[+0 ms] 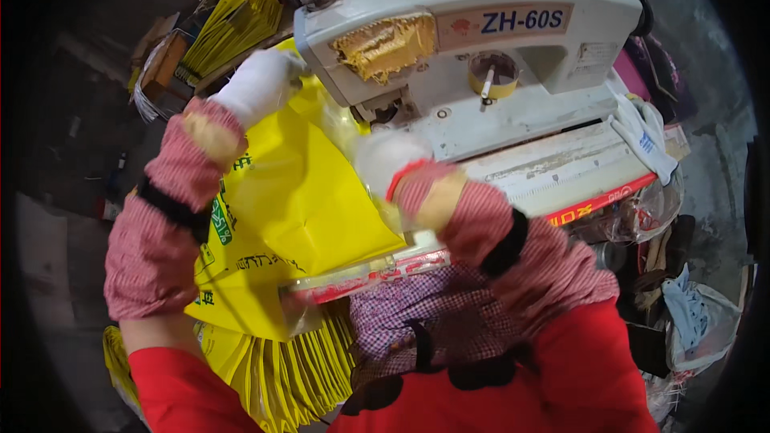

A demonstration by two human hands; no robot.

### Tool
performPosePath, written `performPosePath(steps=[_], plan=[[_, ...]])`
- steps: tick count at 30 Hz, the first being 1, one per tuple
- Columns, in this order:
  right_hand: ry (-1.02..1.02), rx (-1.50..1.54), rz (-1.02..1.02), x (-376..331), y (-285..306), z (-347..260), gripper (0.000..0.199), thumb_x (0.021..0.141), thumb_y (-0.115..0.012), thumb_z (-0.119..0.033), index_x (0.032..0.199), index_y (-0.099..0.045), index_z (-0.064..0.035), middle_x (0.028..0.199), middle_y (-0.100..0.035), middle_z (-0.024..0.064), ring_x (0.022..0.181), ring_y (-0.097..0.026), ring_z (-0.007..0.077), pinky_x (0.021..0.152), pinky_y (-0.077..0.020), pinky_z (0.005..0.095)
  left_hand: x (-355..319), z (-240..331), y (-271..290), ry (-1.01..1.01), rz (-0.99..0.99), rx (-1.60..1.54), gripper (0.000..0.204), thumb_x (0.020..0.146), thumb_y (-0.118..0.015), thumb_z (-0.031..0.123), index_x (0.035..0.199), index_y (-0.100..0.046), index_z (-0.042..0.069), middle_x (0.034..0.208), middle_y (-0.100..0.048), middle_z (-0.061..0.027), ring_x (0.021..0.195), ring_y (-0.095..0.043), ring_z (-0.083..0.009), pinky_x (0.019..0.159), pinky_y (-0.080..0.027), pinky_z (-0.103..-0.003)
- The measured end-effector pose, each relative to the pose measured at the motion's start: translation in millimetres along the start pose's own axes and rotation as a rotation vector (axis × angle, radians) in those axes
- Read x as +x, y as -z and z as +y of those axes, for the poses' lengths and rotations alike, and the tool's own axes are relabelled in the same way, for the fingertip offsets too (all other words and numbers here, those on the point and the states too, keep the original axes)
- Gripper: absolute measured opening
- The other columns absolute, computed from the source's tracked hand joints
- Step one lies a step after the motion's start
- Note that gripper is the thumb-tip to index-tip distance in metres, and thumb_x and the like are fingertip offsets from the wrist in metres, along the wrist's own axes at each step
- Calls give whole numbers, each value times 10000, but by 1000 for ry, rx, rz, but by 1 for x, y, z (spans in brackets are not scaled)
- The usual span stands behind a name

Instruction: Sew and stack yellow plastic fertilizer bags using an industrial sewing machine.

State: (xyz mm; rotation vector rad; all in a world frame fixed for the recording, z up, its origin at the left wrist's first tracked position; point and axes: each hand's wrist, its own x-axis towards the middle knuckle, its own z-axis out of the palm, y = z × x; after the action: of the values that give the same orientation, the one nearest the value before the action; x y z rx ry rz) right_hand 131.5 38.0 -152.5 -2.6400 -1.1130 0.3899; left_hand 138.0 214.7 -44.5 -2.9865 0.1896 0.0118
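A large yellow printed sack [321, 192] lies across the left end of a pale industrial sewing machine [473, 40], its far edge beside the needle area. My left hand [261, 87], in a white glove, is closed on the sack's far left edge, with its fingertips partly hidden. Over the sack's right side, just in front of the machine's head, my right hand [393, 159] wears a white glove too. Motion smears its fingers, so their grip does not show. Red checked sleeve covers reach up both forearms.
Folded yellow sacks [281, 373] are stacked at the lower left, and another yellow stack [233, 24] stands at the far left. A tape roll [493, 74] with a white stick sits on the machine. One spare white glove [646, 136] lies at its right end, above a plastic bag [706, 325].
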Motion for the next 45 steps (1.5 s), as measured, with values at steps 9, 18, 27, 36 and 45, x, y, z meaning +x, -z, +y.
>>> performPosePath(steps=[9, 18, 27, 36, 45], plan=[[572, 162, -141, 45, 7, 65, 306, 742, -584, -261, 972, -654, -70, 941, -648, 180, 848, -622, 329, 746, -480, 388, -37, 156, 29, -691, -316, 182, 249, 674, -669, 282, 792, -598, 75, 711, -583, -91, 725, -579, -283, 662, -470, -374], [486, 40, -104, 38, 1, 55, 323, 766, -546, -222, 1005, -645, -28, 941, -648, 191, 846, -638, 342, 713, -502, 395, -30, 144, 17, -655, -612, -70, 812, 566, -807, 294, 1253, -439, 63, 860, -589, -180, 774, -574, -391, 698, -468, -440], [564, -54, -89, 23, 16, 42, 269, 757, -562, -221, 939, -669, -54, 932, -653, 169, 823, -637, 333, 707, -500, 399, -30, 184, 23, -621, -1142, 31, 354, 771, -616, 238, 1080, -577, 69, 871, -636, -139, 861, -594, -320, 775, -455, -395], [484, 13, 31, 47, -10, 48, 285, 778, -552, -245, 980, -649, -69, 898, -664, 139, 813, -643, 305, 711, -504, 400, -32, 162, 76, -159, -1187, 156, 409, 799, -579, 443, 907, -658, 56, 713, -637, -121, 661, -620, -253, 646, -492, -372], [362, -365, 215, -70, 29, 10, 182, 768, -585, -215, 882, -697, -127, 909, -678, 83, 771, -644, 224, 676, -497, 384, -138, 198, 41, -859, -1031, 199, 161, 645, -632, 241, 625, -642, 82, 601, -595, -95, 581, -601, -291, 523, -474, -392]])
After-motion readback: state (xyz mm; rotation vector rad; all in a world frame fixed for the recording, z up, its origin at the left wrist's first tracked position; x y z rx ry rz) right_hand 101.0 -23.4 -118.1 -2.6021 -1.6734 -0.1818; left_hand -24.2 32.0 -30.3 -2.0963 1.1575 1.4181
